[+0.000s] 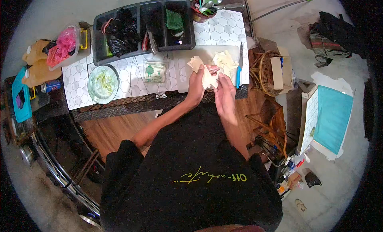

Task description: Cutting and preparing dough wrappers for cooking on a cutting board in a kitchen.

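My left hand [195,84] grips a bunch of thin, pale, cut sheets [206,76], which look like pastry wrappers, with the thumb pressed along them. At their lower right edge, the fingertips of my right hand [226,93] pinch the same sheets. Just beyond the fingers, a loose pile of similar pale pieces [225,60] lies on a white cutting board [183,60]. Along the board's right side rests a knife with a blue handle [238,76], its blade pointing away from me.
Left on the table are a flat printed packet [155,72] and a plate with greenish residue [103,84]. Behind stands a black divided tray [155,25] holding a black plastic bag [122,34]. A utensil pot [203,15] sits at the back; a wicker basket [264,72] is off the right edge.
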{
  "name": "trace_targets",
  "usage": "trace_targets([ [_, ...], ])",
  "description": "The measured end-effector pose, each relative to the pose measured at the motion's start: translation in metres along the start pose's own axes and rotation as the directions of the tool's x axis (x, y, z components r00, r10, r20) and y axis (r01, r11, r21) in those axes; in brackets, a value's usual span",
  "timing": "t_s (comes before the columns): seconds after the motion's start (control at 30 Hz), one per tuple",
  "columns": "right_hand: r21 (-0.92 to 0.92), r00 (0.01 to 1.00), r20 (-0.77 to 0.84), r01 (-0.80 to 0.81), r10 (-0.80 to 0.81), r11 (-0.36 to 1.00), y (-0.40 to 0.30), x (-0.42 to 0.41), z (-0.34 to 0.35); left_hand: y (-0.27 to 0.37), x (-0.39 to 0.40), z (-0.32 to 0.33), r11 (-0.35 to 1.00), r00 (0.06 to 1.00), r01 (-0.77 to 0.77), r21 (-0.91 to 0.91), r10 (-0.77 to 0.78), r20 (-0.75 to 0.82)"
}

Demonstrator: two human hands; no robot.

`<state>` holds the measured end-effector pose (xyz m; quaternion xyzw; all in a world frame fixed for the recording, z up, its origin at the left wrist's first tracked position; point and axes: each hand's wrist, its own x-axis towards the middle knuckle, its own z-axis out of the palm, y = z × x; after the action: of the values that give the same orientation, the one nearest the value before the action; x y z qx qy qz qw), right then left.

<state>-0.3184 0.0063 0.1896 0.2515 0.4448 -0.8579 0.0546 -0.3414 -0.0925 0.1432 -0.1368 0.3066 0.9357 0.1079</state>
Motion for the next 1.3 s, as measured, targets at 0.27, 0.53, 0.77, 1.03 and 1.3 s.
trace_targets([
  [0.27,-0.096,0.985,-0.02,0.167,-0.169,0.981,-0.017,0.009,-0.006,0.005,0.007,-0.015,0.997,0.997,0.082,-0.004,-0.082,-0.007],
  [0.53,-0.704,0.966,0.217,0.256,-0.141,0.662,-0.025,0.016,0.016,-0.005,-0.001,-0.003,0.972,0.979,0.201,-0.121,-0.202,0.006],
  [0.77,-0.9,0.943,0.29,0.326,-0.161,0.289,-0.025,0.01,0.022,-0.012,0.0,-0.012,0.977,0.979,0.204,-0.064,-0.205,0.002],
  [1.03,-0.792,0.756,0.608,0.598,-0.242,-0.12,-0.032,-0.009,0.02,-0.004,-0.002,0.004,0.972,0.976,0.216,-0.092,-0.216,0.012],
  [1.3,-0.867,0.814,0.425,0.492,-0.395,0.081,-0.04,-0.019,-0.006,0.004,-0.006,-0.013,0.972,0.981,0.189,0.138,-0.182,-0.065],
])
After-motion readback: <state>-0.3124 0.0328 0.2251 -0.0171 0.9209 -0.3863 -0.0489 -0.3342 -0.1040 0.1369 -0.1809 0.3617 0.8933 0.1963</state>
